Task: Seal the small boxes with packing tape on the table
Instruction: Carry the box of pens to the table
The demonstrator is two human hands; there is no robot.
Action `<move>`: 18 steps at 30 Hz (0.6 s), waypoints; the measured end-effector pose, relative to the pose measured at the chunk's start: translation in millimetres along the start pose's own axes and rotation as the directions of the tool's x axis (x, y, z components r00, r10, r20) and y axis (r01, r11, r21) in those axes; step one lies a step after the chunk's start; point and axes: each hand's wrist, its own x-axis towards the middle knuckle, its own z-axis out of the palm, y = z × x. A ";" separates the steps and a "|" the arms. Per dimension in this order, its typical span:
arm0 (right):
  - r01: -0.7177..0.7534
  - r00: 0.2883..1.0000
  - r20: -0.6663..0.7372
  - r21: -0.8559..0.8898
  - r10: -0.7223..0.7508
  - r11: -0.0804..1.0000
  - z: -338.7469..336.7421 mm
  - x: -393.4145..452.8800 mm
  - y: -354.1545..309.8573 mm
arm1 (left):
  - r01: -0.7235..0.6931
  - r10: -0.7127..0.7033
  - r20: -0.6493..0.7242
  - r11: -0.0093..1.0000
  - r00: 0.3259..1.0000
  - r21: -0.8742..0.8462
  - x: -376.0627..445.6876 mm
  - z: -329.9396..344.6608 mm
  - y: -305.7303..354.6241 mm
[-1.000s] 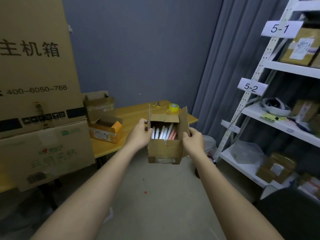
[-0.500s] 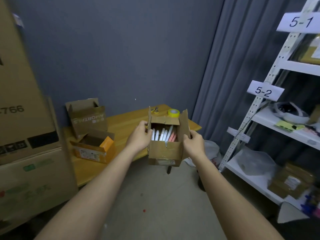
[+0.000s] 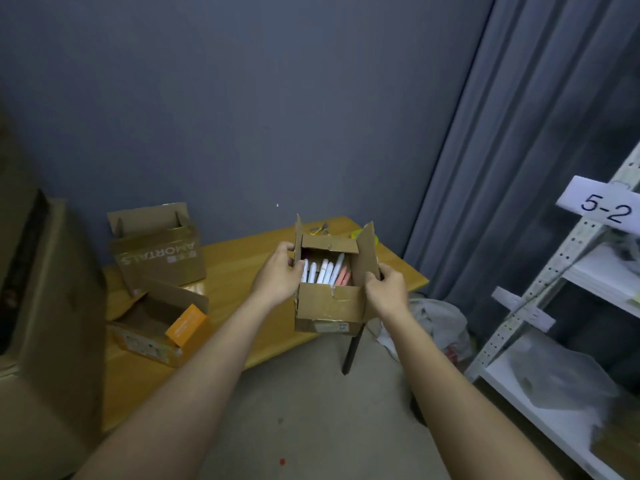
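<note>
I hold a small open cardboard box (image 3: 329,306) in the air in front of the yellow table (image 3: 239,271). Its flaps stand up and several white and pink pens lie inside. My left hand (image 3: 278,275) grips the box's left wall and my right hand (image 3: 388,289) grips its right wall. A yellow roll of packing tape (image 3: 356,233) peeks out behind the right flap, at the table's far end. Two more open boxes stand on the table: a brown "AMORTALS" box (image 3: 159,251) and a low orange box (image 3: 159,323).
Large stacked cartons (image 3: 45,323) rise at the left by the table. A white shelf rack (image 3: 568,258) labelled 5-2 stands at the right. A plastic bag (image 3: 436,323) lies on the floor by the grey curtain (image 3: 502,168). Small items (image 3: 320,230) lie near the tape.
The view has swung left and closer to the table; the shelf slid toward the right edge. The box stays between both hands, now nearer the table.
</note>
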 end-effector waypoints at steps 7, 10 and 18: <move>0.040 0.989 0.141 0.018 -0.042 0.999 49.3 83.0 -4.8 | 0.092 -0.093 -0.081 0.996 0.992 -0.011 64.8 -0.7 -21.0; 0.052 0.980 0.193 0.009 -0.052 0.999 77.2 114.5 -8.7 | 0.138 -0.139 -0.092 0.990 0.986 -0.014 95.6 -7.6 -35.2; 0.060 0.958 0.281 -0.021 -0.052 0.998 160.9 192.4 -24.9 | 0.197 -0.197 -0.112 0.980 0.974 -0.007 184.8 -29.5 -76.0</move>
